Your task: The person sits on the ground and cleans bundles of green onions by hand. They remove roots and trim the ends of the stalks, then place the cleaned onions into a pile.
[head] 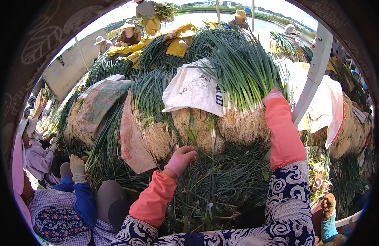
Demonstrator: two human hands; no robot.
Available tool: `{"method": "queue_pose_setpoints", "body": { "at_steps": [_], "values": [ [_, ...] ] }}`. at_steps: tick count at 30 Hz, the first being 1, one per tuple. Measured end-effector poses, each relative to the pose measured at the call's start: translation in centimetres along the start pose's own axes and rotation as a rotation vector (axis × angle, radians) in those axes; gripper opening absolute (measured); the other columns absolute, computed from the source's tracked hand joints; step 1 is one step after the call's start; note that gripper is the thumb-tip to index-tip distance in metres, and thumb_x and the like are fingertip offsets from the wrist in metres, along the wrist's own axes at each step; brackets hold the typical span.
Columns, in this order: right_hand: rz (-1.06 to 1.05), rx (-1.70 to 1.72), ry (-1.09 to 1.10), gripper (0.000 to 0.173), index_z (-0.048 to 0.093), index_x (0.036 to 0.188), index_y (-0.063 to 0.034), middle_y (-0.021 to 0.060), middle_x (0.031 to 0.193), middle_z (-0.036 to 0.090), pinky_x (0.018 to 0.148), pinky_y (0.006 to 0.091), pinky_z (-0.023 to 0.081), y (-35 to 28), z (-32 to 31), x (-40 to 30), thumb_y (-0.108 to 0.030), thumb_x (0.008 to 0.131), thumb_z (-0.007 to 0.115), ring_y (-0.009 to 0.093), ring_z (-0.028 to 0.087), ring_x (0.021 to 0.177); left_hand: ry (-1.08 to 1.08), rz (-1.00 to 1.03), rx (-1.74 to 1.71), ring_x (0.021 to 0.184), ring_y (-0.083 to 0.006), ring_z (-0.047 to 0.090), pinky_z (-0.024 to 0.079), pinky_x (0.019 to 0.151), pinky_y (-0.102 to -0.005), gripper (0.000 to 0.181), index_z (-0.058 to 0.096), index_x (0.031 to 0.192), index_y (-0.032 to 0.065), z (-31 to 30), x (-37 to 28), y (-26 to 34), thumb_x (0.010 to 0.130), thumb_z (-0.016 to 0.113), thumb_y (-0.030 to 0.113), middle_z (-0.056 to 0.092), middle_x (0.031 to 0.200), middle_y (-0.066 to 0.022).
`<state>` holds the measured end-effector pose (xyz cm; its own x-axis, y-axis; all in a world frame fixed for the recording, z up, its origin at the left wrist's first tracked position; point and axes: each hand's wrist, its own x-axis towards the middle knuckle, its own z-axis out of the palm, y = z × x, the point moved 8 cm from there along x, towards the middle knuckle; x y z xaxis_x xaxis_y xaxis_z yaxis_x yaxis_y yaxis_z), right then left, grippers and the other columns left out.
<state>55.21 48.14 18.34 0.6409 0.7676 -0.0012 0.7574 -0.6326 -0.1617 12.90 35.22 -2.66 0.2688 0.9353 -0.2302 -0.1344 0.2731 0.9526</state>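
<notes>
My right hand [272, 94], in a pink glove with a coral sleeve cover, rests against the right side of a large bundle of green onions [246, 92]. Its fingers are hidden among the stalks, so their grip cannot be made out. The bundle has white stems and long pale roots, and it lies on a heap of others. My left hand [182, 157] hovers before the heap, bare fingertips loosely curled, with nothing visible in it. Just behind it hang the roots of another bundle [198, 129], partly covered by a white woven sack [194, 87].
Loose green leaves [220, 178] cover the ground before me. A metal post [315, 67] stands right of my right arm. At left a co-worker in a checked top [59, 200] sits close. Another person's gloved hand [328, 204] is at lower right. More sack-covered bundles [103, 98] flank the heap.
</notes>
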Motion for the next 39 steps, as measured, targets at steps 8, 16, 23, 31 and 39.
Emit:
{"method": "queue_pose_setpoints", "body": {
  "at_steps": [8, 16, 23, 31, 39],
  "values": [
    [-1.072, 0.167, 0.371, 0.037, 0.061, 0.118, -0.0074, 0.0162, 0.115, 0.063, 0.087, 0.0429, 0.053, -6.9, 5.3, -21.3, -0.015, 0.082, 0.063, 0.035, 0.063, 0.1, -0.265, 0.88, 1.022, 0.117, -0.0309, 0.054, 0.041, 0.1, -0.045, 0.032, 0.064, 0.112, 0.0111, 12.3, -11.0, 1.1, 0.08, 0.067, 0.015, 0.062, 0.114, -0.0103],
    [-0.583, -0.134, -0.54, 0.046, 0.065, 0.122, -0.0123, 0.0153, 0.126, 0.062, 0.101, 0.0372, 0.044, 0.8, 29.9, -27.2, -0.042, 0.088, 0.057, 0.032, 0.056, 0.119, -0.156, -0.195, 1.405, 0.131, -0.0325, 0.046, 0.033, 0.109, -0.0486, 0.07, 0.049, 0.139, 0.0151, 0.2, -10.2, -9.9, 0.087, 0.048, 0.062, 0.054, 0.137, -0.0171],
    [-0.4, 0.425, -0.167, 0.041, 0.068, 0.112, -0.0058, 0.0176, 0.103, 0.07, 0.087, 0.0399, 0.051, -0.4, 25.7, -20.8, -0.031, 0.08, 0.062, 0.034, 0.066, 0.099, -0.015, -0.471, 1.474, 0.13, -0.0294, 0.048, 0.031, 0.109, -0.0501, 0.06, 0.058, 0.13, 0.0117, -4.9, -12.2, -9.6, 0.085, 0.054, 0.051, 0.054, 0.138, -0.0138],
    [-0.11, 1.004, -0.441, 0.037, 0.059, 0.116, -0.0022, 0.0096, 0.076, 0.064, 0.052, 0.0333, 0.049, -6.9, 26.7, -19.1, -0.026, 0.087, 0.062, 0.019, 0.06, 0.054, -0.499, 0.292, 1.441, 0.137, -0.0318, 0.037, 0.031, 0.104, -0.0585, 0.059, 0.053, 0.134, 0.0209, 10.5, -18.2, -6.5, 0.08, 0.067, 0.04, 0.042, 0.147, -0.0093],
    [-0.367, 1.005, -0.921, 0.024, 0.065, 0.083, -0.0002, 0.0051, 0.064, 0.058, 0.045, 0.0318, 0.043, -7.7, 22.4, -34.4, -0.024, 0.088, 0.063, 0.015, 0.055, 0.05, -0.335, -0.136, 0.949, 0.091, -0.0322, 0.067, 0.051, 0.084, -0.0399, 0.037, 0.072, 0.103, 0.0081, 0.2, -12.6, -5.0, 0.085, 0.058, 0.037, 0.071, 0.095, -0.0153]
  ]
}}
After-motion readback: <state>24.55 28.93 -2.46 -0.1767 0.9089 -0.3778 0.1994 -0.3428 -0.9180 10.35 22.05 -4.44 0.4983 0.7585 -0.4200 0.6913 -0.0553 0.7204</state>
